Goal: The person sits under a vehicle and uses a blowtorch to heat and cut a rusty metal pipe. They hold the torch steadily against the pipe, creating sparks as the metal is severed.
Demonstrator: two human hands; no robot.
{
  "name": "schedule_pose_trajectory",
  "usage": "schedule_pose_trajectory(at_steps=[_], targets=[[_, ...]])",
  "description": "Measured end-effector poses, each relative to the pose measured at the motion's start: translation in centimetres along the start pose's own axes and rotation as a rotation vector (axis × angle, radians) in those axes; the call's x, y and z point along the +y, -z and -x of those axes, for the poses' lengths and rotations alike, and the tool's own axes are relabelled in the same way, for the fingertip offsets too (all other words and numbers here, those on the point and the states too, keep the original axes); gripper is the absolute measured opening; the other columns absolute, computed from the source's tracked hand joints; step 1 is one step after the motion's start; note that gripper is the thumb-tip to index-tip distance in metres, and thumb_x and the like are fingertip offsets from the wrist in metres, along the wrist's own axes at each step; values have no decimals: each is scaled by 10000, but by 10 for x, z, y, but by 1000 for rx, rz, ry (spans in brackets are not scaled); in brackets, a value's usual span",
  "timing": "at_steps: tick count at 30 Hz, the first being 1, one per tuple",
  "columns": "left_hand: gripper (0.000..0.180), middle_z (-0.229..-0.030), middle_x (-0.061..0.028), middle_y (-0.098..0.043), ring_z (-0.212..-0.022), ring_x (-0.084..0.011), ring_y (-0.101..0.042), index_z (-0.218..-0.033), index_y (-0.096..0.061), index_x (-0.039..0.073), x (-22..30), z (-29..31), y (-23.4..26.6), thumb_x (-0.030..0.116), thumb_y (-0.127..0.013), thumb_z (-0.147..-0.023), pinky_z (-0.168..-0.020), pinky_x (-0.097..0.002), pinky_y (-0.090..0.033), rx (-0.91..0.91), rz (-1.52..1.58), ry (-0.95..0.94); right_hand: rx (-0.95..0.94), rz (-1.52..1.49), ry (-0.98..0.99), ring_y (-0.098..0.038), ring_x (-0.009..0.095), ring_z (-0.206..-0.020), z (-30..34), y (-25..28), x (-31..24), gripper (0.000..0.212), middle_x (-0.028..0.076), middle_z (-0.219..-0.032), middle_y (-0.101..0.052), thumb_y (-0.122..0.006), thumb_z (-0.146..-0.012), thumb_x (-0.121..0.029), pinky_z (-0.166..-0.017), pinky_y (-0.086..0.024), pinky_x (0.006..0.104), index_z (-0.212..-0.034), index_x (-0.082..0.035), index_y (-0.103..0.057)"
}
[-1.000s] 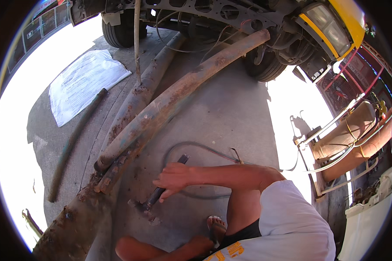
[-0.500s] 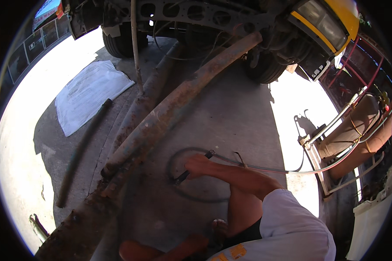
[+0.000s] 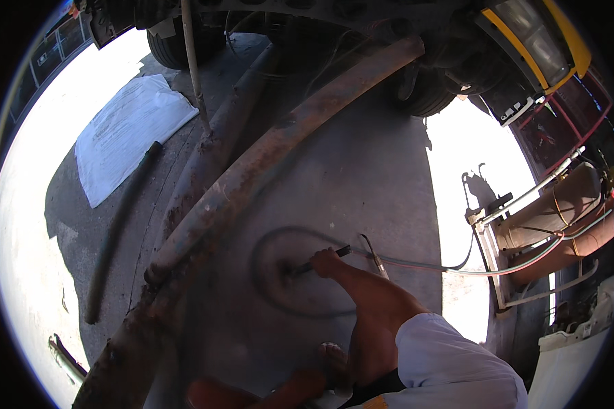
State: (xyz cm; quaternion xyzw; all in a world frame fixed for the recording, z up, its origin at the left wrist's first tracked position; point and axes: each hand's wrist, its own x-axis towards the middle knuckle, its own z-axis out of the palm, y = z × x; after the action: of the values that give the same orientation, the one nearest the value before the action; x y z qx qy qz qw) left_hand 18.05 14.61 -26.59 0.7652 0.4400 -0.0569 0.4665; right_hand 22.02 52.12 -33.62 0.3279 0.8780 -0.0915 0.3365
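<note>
My right hand (image 3: 326,262) is closed around a short dark bar-shaped tool (image 3: 305,268), low over the concrete floor. Motion blurs the tool's far end, so its kind is unclear. A looped hose (image 3: 254,262) lies around this spot, and beside my wrist is a torch (image 3: 375,258) with a bent thin tip. At the lower edge, a blurred forearm or hand (image 3: 300,387) shows next to my knee; I cannot make out any left fingers. Left of my right hand, a long rusty pipe (image 3: 273,146) slants up toward the vehicle's front.
A vehicle with a yellow-edged headlight (image 3: 532,44) stands ahead. Further rusty pipes (image 3: 211,153) and a thin upright rod (image 3: 192,68) lean nearby. At left are a white sheet (image 3: 129,133) and dark pipe (image 3: 123,235); at right, a cart of gas cylinders (image 3: 559,218) trails hoses.
My right hand has moved right and slightly up the picture with the dark tool. The view has shifted, so the pipes and sheet appear further left and the vehicle higher.
</note>
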Motion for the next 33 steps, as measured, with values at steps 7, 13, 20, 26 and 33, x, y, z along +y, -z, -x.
schedule_pose_trajectory(at_steps=[7, 13, 20, 26, 33], targets=[[441, -984, -218, -799, -928, -406, -786, -1307, -706, 65, 34, 10, 117, 360, -575, -1006, -827, -504, -603, 141, 156, 37, 145, -638, -2, -668, 391, -1300, 89, -5, -34, 491, 220, -1397, -705, -696, -990, -352, -1115, -502, 479, -1412, -100, -701], [367, -990, -243, -775, -953, -476, -731, -1145, -789, 79, 54, 26, 143, 363, -702, -930, -855, -554, -571, 322, 476, 339, 99, -1267, 26, -710, 335, -1221, 211, 46, -8, 514, 190, -1317, -742, -717, -1020, -465, -1036, -543, 421, -1370, -89, -712], [499, -1264, -218, -765, -1239, -394, -706, -1385, -690, -10, 172, 161, 249, 156, -703, -915, -1082, -505, -522, 377, 537, 651, 179, -2041, -124, -518, 378, -1499, 272, 212, 86, 949, 282, -1518, -591, -671, -1014, -678, -1260, -397, 524, -1505, 124, -539], [527, -1411, -185, -690, -1446, -351, -564, -1450, -642, 32, 152, 222, 240, 231, -733, -970, -1267, -607, -310, 707, 82, 633, 535, -2292, -34, -214, 438, -1652, 231, 347, 137, 1293, 355, -1729, -220, -692, -940, -773, -1339, -257, 549, -1671, 144, -146], [403, -1280, -149, -718, -1362, -301, -614, -1315, -699, 81, 96, 220, 227, 190, -766, -933, -1262, -631, -321, 474, 224, 545, 816, -2321, 126, -146, 395, -1675, 153, 414, 152, 1425, 272, -1767, -174, -794, -819, -818, -1351, -172, 552, -1714, 42, -94]])
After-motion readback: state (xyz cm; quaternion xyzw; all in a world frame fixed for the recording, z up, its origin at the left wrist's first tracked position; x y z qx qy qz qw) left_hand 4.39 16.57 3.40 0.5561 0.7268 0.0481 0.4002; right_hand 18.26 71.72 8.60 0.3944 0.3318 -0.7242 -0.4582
